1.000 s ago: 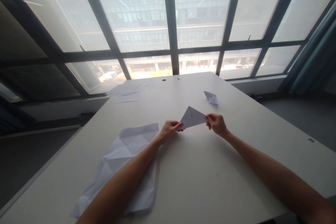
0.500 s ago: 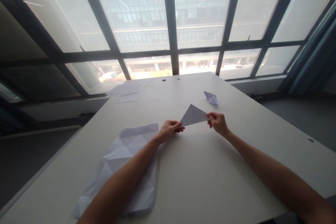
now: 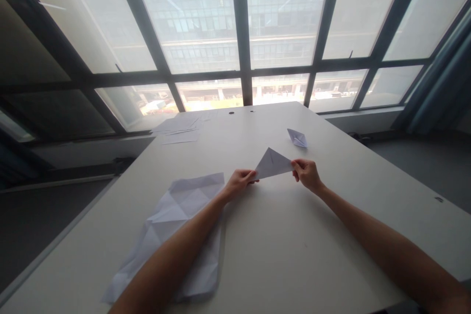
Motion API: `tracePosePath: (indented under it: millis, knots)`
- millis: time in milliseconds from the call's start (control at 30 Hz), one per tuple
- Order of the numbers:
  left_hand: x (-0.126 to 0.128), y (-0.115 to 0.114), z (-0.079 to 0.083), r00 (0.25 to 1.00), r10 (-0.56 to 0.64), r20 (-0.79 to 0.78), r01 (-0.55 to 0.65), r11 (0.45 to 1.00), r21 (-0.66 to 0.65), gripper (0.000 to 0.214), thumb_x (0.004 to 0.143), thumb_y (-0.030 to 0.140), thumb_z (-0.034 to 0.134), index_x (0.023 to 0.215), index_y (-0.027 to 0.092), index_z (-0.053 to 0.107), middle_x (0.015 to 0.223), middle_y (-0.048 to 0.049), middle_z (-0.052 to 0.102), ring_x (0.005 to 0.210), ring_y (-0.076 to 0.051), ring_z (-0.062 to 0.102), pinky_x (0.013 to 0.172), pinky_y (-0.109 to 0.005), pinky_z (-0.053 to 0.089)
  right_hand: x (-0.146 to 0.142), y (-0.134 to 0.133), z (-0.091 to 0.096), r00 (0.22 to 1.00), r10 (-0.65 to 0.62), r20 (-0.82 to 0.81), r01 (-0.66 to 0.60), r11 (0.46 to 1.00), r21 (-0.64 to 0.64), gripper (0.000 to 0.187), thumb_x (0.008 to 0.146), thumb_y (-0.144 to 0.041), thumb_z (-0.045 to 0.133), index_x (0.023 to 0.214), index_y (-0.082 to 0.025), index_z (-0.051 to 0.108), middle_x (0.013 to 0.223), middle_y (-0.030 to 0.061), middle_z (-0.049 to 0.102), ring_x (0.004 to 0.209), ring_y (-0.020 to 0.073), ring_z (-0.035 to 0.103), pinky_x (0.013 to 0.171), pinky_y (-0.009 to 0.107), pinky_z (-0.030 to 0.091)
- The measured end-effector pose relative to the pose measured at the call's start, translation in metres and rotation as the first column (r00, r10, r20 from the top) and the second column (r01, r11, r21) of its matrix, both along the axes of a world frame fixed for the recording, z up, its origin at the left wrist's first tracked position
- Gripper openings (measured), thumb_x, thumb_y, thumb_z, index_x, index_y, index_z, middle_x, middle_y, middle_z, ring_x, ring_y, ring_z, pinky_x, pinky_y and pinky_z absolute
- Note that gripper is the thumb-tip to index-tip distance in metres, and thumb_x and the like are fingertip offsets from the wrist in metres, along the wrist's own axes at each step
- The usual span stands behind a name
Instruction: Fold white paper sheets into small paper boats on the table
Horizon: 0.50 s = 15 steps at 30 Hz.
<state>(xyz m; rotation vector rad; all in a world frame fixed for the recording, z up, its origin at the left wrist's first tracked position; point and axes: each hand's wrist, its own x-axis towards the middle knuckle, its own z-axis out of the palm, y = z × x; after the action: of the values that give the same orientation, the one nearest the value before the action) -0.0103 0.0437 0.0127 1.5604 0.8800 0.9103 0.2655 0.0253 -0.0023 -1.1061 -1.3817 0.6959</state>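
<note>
Between my hands a folded paper triangle is held with its peak pointing away from me. A crease line runs down from the peak. My left hand pinches its left corner, and my right hand pinches the right corner between thumb and fingers. Just beyond my right hand a folded paper boat rests on the table. Under my left forearm lies a large creased sheet of paper, partly hidden by the arm.
Several loose paper sheets lie at the far left of the white table. A dark round hole is near the far edge. Large windows stand behind the table, with a blue curtain at the right.
The whole view has shifted very slightly. Both hands keep the same hold on the paper triangle.
</note>
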Motion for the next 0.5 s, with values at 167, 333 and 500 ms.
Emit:
tracePosePath:
  millis: [167,333,500]
  knots:
    - [0.0022,-0.0022,0.0008,1.0,-0.004,0.01,0.004,0.999,-0.042,0.046,0.077,0.056,0.069,0.087,0.012,0.077,0.076,-0.0121,0.074,0.069,-0.021,0.068,0.066,-0.028,0.051,-0.0024,-0.0012,-0.0015,1.0,0.006,0.025,-0.006,1.0,0.001,0.038,0.086,-0.05,0.058,0.07,-0.016,0.065,0.048,-0.0016,0.055,0.034,0.0103,0.046,0.033,0.022,0.033]
    - [0.0007,-0.0025,0.0018,0.999,-0.013,0.03,0.015,0.998,-0.063,0.045,0.075,0.056,0.07,0.085,0.013,0.077,0.081,-0.0109,0.074,0.073,-0.02,0.067,0.069,-0.028,0.052,-0.0033,-0.0019,-0.0011,1.0,0.0,0.024,0.0,1.0,0.01,0.037,0.087,-0.048,0.058,0.071,-0.015,0.065,0.048,-0.0015,0.055,0.035,0.0104,0.047,0.034,0.022,0.033]
    - [-0.0003,0.0,-0.0028,0.997,0.08,-0.015,-0.079,0.993,0.087,0.041,0.072,0.054,0.073,0.083,0.014,0.078,0.084,-0.0077,0.072,0.075,-0.019,0.063,0.063,-0.024,0.048,-0.0042,-0.0019,-0.0008,1.0,-0.009,0.021,0.009,1.0,0.019,0.036,0.087,-0.047,0.059,0.071,-0.015,0.065,0.048,-0.0015,0.055,0.035,0.0103,0.047,0.035,0.022,0.034]
